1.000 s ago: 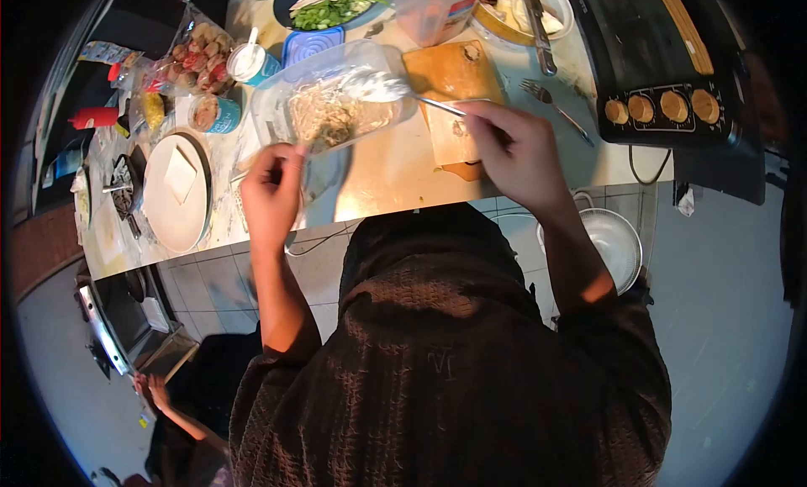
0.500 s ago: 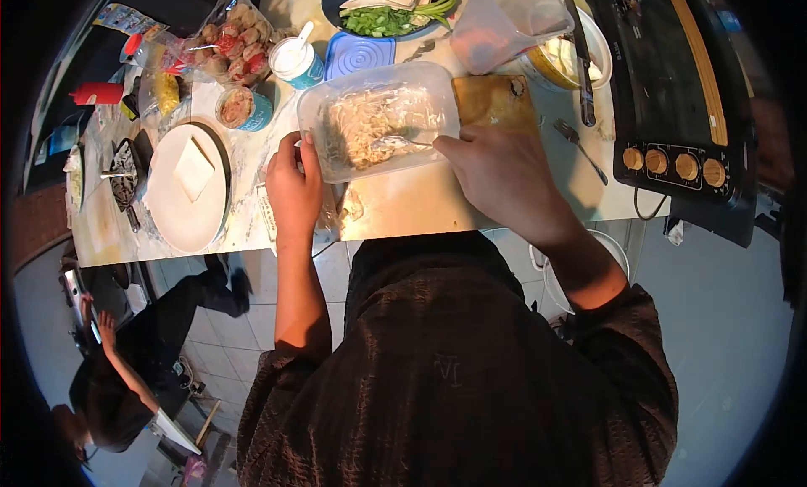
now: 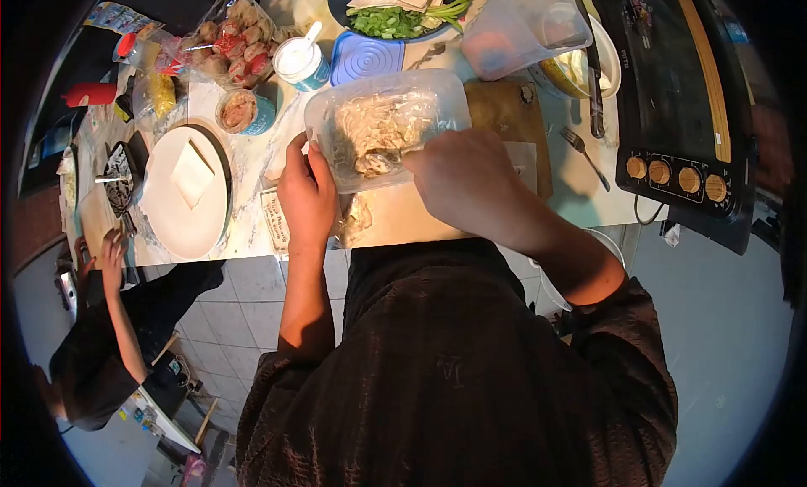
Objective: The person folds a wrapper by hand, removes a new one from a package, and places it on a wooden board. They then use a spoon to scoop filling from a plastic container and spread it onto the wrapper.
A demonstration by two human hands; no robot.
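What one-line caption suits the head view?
Left hand steadies a clear tub while the right hand works inside it.

Blue lid (image 3: 367,58); red-capped bottle (image 3: 130,47); grey-veined white marbled tabletop (image 3: 252,163).

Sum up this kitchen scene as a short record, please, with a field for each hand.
Left hand: fingers at the left side of a clear container
Right hand: holding a spoon inside it
Contents: pale, shredded-looking mixture
Left: oval plate bearing a flat pale piece
Right: fork, knife, black appliance
Beyond: blue lid
Nearby: another person
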